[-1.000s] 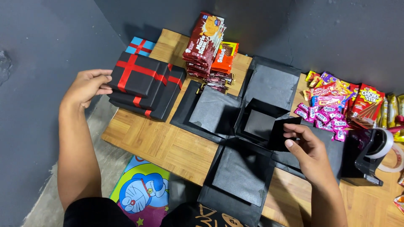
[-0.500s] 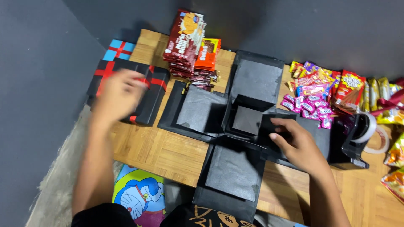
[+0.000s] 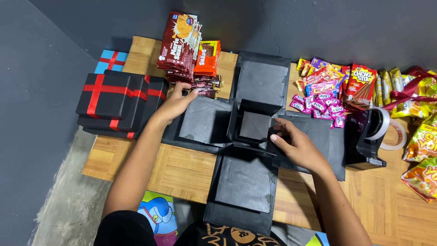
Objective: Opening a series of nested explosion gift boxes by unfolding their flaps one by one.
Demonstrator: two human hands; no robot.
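Observation:
A black cardboard box (image 3: 257, 86) lies unfolded in a cross shape on the wooden table (image 3: 182, 171), with a small black inner box (image 3: 253, 126) at its centre. My right hand (image 3: 293, 146) presses on the right flap, its fingers touching the inner box's right wall. My left hand (image 3: 176, 103) reaches to the far left flap and touches the bottom of a stack of dark red and orange snack packets (image 3: 186, 45); whether the fingers grip one I cannot tell.
Black gift boxes with red ribbon (image 3: 116, 98) and a blue one (image 3: 109, 60) sit at the left. Pink candies and snack packs (image 3: 325, 89) lie at the right, beside a black tape dispenser (image 3: 371, 136) and more packets (image 3: 421, 146).
My left hand moved from above the ribboned gift boxes rightward to the snack packet stack. My right hand stayed at the inner box. The view shifted slightly.

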